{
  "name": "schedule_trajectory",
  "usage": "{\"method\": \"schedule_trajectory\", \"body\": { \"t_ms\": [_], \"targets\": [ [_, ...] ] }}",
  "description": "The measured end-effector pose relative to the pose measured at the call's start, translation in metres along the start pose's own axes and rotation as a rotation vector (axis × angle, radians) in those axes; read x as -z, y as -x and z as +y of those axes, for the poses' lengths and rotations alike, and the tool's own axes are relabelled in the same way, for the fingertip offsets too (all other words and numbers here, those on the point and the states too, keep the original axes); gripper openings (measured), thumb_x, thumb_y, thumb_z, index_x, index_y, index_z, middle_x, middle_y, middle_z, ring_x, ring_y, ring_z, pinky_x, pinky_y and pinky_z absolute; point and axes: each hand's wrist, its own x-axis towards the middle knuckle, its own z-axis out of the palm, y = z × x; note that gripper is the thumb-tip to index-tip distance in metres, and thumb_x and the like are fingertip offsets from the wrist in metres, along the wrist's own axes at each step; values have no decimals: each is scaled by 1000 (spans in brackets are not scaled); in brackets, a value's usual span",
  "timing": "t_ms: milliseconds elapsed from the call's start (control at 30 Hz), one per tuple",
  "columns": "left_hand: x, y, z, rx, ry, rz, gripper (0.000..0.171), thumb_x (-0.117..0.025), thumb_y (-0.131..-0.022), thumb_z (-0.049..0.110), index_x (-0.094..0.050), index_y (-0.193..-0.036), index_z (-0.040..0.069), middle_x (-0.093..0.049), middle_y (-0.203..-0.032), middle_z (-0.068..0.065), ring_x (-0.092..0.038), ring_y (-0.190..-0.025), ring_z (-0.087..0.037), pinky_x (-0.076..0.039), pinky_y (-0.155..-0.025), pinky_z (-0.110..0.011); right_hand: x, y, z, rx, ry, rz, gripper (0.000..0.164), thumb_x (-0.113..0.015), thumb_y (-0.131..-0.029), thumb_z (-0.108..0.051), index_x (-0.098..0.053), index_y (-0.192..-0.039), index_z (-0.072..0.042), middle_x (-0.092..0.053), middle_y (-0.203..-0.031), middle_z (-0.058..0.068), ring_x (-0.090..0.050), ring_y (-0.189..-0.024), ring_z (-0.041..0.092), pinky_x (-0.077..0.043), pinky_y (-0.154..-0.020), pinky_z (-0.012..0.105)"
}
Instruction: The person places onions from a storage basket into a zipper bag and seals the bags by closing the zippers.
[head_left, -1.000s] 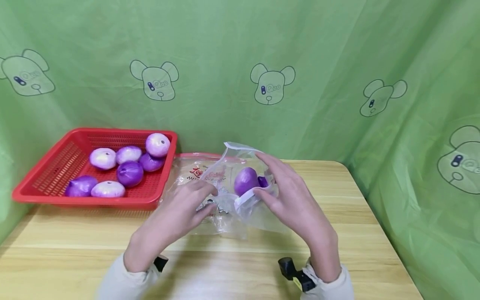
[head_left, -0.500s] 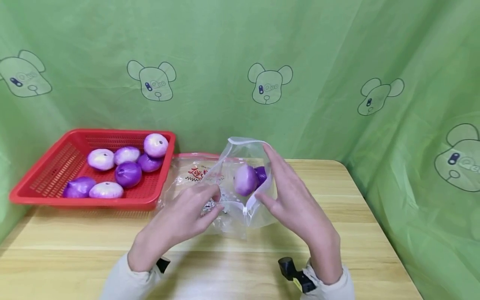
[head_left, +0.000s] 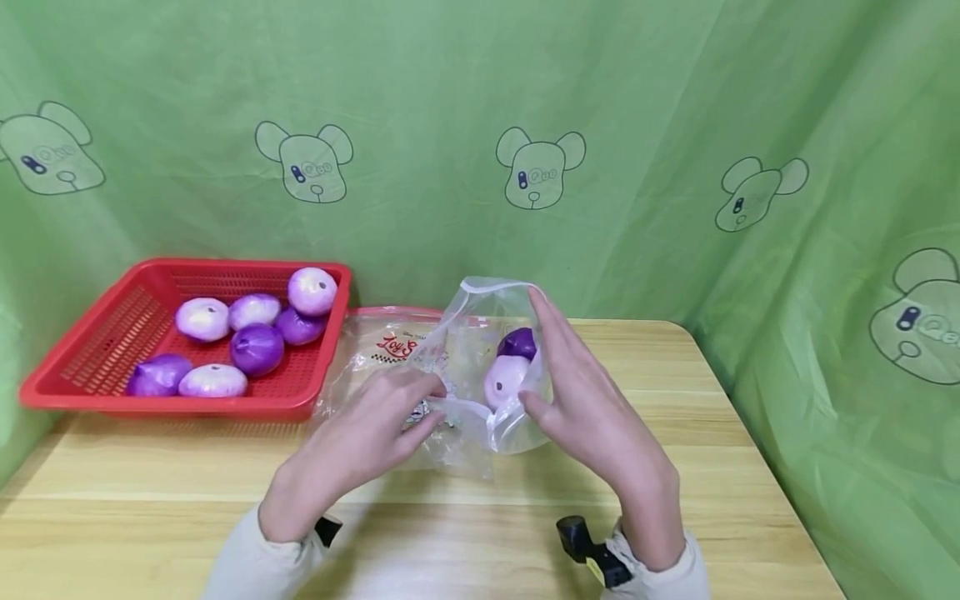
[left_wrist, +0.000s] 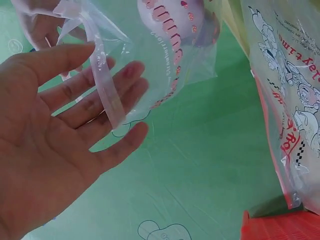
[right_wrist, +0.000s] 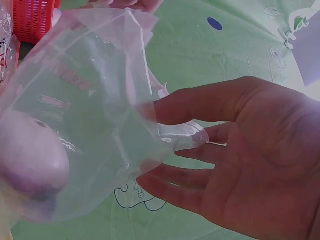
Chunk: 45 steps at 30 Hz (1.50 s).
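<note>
Two purple onions lie in a clear zip bag (head_left: 480,289) above the table: a pale one (head_left: 504,382) nearer me and a dark one (head_left: 517,343) behind it. The bag's mouth faces up, spread wide between my hands. My left hand (head_left: 367,425) pinches the white zip rim on the left; in the left wrist view the thumb is on one side of the rim (left_wrist: 107,95) and the fingers behind it. On the right side, my right hand (head_left: 592,408) holds the rim between thumb and fingers. Through the film in the right wrist view shows the pale onion (right_wrist: 32,155).
A red plastic basket (head_left: 75,371) with several purple onions stands at the back left. Flat beside it lies another clear printed bag (head_left: 375,333) with a red zip strip, partly under the held bag. Green curtain (head_left: 420,192) hangs behind the wooden table (head_left: 720,483).
The bag's mouth has been spread wider. Inside it, the onions have rolled: the dark one now sits behind, the pale one in front. My left hand has moved slightly right.
</note>
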Motion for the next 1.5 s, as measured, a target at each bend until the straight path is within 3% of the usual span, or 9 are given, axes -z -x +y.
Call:
{"method": "schedule_trajectory", "body": {
  "t_ms": [233, 367, 600, 900, 1200, 1500],
  "targets": [
    [6, -2, -7, -23, 4, 209, 5, -68, -90, 7, -68, -96, 7, -70, -92, -2, -65, -88, -18, -55, -79, -35, 0, -1, 0, -1, -7, 9, 111, -71, -82, 6, 4, -160, -20, 0, -166, 1, -13, -151, 26, -18, -120, 47],
    [8, -1, -13, 4, 5, 270, 6, -67, -91, 5, -68, -97, 6, -69, -91, -2, -64, -87, -18, -55, -77, -34, 0, 0, 1, -2, -10, 10, 111, -71, -82, 6, 4, -160, -19, -1, -166, 2, -12, -151, 26, -19, -120, 47],
    [8, -2, -34, 81, 39, 286, 9, -66, -92, 4, -70, -100, 5, -71, -99, -6, -66, -99, -22, -55, -88, -39, 1, -2, 2, 2, -6, 14, 110, -71, -82, 6, 3, -160, -18, -1, -166, 2, -13, -151, 26, -19, -120, 47],
    [7, 6, -74, 305, 66, 302, 15, -62, -96, 8, -67, -109, 6, -68, -109, -9, -63, -105, -28, -51, -92, -46, 3, -1, 9, -16, -39, 11, 110, -70, -83, 8, 3, -160, -20, -1, -166, 0, -11, -152, 25, -19, -120, 48],
    [9, 19, -117, 346, 68, 478, 24, -66, -88, -6, -64, -112, -5, -65, -110, -21, -61, -103, -39, -47, -91, -49, -6, -5, 12, 1, -62, -1, 108, -69, -82, 8, 0, -160, -17, -3, -166, 1, -11, -152, 22, -17, -121, 45],
    [11, 5, -141, 441, 20, 474, 28, -63, -89, 0, -59, -117, -4, -55, -122, -27, -52, -115, -45, -39, -100, -55, -2, -3, 15, -18, -29, 22, 110, -71, -81, 8, 0, -161, -17, -4, -166, 2, -15, -151, 26, -19, -120, 47]
  ]
}}
